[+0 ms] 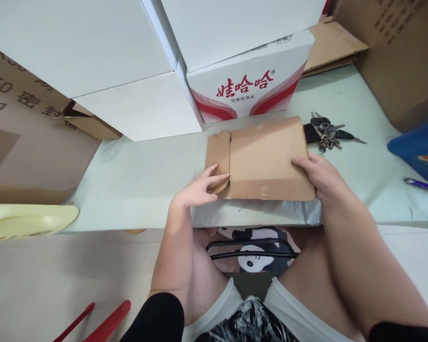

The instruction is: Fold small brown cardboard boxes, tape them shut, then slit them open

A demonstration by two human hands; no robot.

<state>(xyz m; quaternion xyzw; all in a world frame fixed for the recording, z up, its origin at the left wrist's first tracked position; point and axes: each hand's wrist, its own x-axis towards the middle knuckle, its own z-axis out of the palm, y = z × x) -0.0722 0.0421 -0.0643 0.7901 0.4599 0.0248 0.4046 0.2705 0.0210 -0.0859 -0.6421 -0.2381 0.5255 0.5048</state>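
Observation:
A flat brown cardboard box (266, 154) lies at the front edge of the pale green covered surface, its narrower end flap on the left side. My left hand (199, 188) rests at that flap with its fingers spread, fingertips touching the cardboard. The right edge of the box is gripped by my right hand (319, 175), thumb on top and the other fingers partly hidden behind the edge. Just past the box's right side lie a bunch of keys (328, 130) and a black flat item (311, 133), partly covered by the box.
Behind stand a white and red carton (249, 88) and white panels (139, 104). Large brown cartons flank both sides. A blue container (419, 147) and a purple pen (423, 185) are at right. A pale yellow plastic item (28, 219) sits at left, with red pieces (109, 323) below.

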